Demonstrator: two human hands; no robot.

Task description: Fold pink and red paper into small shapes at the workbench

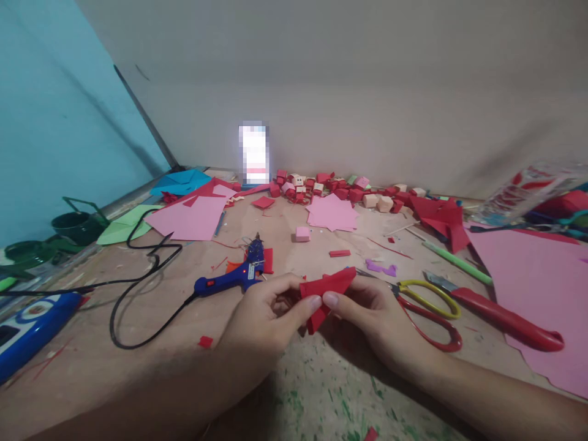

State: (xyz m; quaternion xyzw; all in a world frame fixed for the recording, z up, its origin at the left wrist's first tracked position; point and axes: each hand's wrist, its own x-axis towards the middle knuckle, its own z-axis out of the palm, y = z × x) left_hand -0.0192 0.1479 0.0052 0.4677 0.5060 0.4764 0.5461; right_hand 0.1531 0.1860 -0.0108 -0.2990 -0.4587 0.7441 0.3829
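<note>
A piece of folded red paper is held between both my hands, above the near part of the table. My left hand is closed on its left side, thumb pressed on the front. From the right, my right hand pinches it, its thumb tip almost meeting the left one. The fingers behind the paper are partly hidden. Just left of my left hand lies a blue glue gun with a small red light. Scissors with one yellow and one red handle lie beside my right hand.
A red-handled knife lies on pink paper at right. Several small paper cubes are heaped at the back near an upright lit phone. The glue gun's black cord loops across the left. A pink cube sits mid-table.
</note>
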